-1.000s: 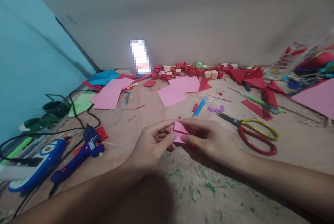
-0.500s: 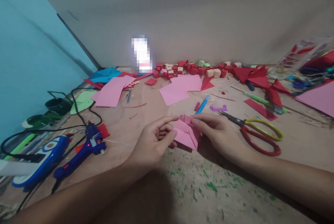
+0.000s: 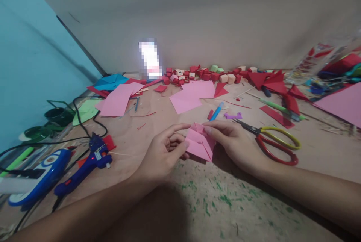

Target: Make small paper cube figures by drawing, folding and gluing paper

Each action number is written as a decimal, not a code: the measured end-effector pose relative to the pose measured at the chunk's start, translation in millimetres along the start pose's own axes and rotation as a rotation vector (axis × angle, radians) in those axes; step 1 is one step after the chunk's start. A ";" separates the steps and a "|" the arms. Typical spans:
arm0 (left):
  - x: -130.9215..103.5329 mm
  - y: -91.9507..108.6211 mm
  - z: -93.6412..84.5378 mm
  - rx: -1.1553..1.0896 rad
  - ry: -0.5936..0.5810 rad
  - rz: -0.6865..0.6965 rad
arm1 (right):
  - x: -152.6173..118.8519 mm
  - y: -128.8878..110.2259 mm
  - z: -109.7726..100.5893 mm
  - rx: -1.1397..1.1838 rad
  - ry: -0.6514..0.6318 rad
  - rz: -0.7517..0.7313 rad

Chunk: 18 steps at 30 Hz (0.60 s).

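A small piece of folded pink paper (image 3: pixel 199 145) is held between my two hands, just above the table. My left hand (image 3: pixel 166 150) pinches its left edge between thumb and fingers, the other fingers curled beneath. On the upper right side, my right hand (image 3: pixel 225 135) grips the paper with its thumb on top; the fingers behind are partly hidden. Creases and a raised flap show on the paper's face. Right beside my right hand lie scissors (image 3: pixel 267 140) with one yellow and one red handle. A blue pen (image 3: pixel 216 111) rests just beyond the paper.
A blue glue gun (image 3: pixel 84 165) with its cord lies at the left, near a blue-and-white power strip (image 3: pixel 41 178). Pink sheets (image 3: pixel 191 95), red scraps and several small folded paper blocks (image 3: pixel 204 73) line the back. A lit phone (image 3: pixel 150 59) leans against the wall.
The view has shifted slightly, so the table things appear a little further left. Both hands keep hold of the pink paper, with the right fingers slightly adjusted at its top.
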State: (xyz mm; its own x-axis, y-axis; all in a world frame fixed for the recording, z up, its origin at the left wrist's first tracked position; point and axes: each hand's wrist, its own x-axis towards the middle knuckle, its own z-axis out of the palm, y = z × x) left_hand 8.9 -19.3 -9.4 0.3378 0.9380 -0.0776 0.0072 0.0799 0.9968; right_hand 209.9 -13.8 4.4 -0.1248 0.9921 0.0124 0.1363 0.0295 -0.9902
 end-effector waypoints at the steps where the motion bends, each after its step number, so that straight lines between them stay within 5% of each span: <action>1: -0.3 0.3 0.0 0.003 0.002 -0.001 | -0.3 -1.1 0.1 -0.025 -0.004 -0.005; 18: 1.7 4.9 1.6 -0.107 0.029 -0.010 | -7.9 -11.2 1.7 -0.172 -0.034 0.034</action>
State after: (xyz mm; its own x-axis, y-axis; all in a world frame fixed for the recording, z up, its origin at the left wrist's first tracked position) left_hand 11.0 -17.9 -4.6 0.3108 0.9462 -0.0897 -0.0902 0.1233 0.9883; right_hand 207.7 -22.1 15.2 -0.1501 0.9883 -0.0287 0.3068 0.0189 -0.9516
